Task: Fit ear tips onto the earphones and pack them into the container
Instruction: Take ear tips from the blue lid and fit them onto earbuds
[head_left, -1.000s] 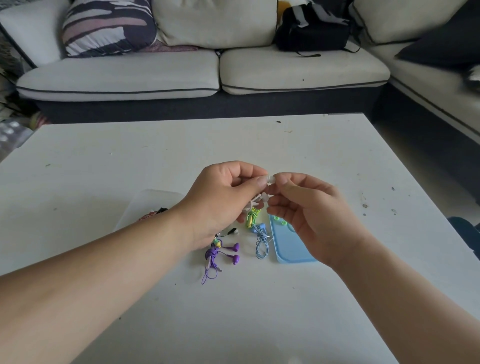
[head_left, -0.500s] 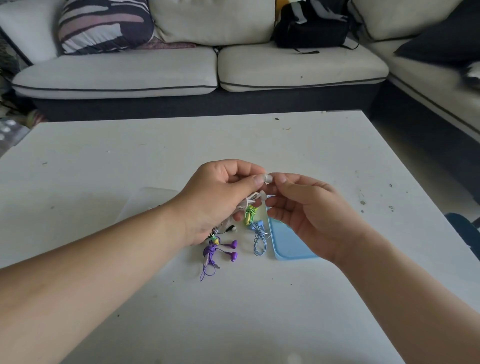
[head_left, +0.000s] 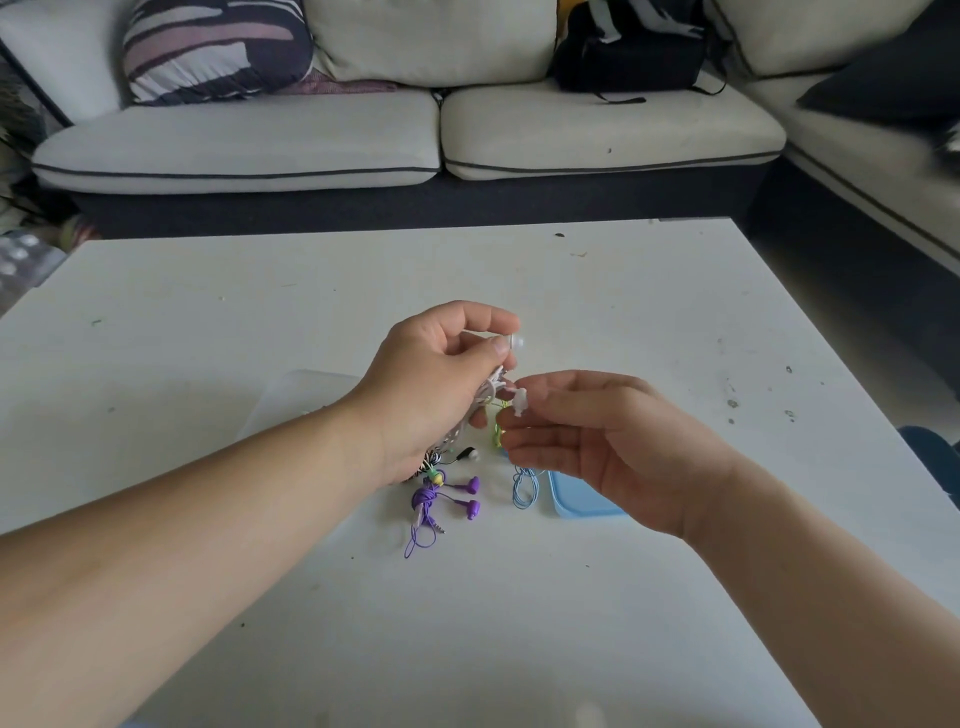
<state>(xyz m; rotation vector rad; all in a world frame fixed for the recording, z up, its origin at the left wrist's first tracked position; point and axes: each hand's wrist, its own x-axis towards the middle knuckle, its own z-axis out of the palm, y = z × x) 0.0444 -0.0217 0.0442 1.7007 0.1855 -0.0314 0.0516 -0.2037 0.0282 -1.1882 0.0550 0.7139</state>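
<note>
Two hands hover close together over the tabletop (head_left: 208, 322). At the left, a clear container (head_left: 301, 395) shows behind the left forearm. The left hand (head_left: 436, 384) is curled round the bundled white earphones (head_left: 491, 389), thumb and forefinger pinching one earbud (head_left: 513, 342) that points right. Just below it the second earbud (head_left: 519, 401) stands roughly upright at the fingertips of the right hand (head_left: 613, 441), palm up, fingers loosely bent; whether they pinch it is unclear. That hand is nearer, so it likely works this bud next.
</note>
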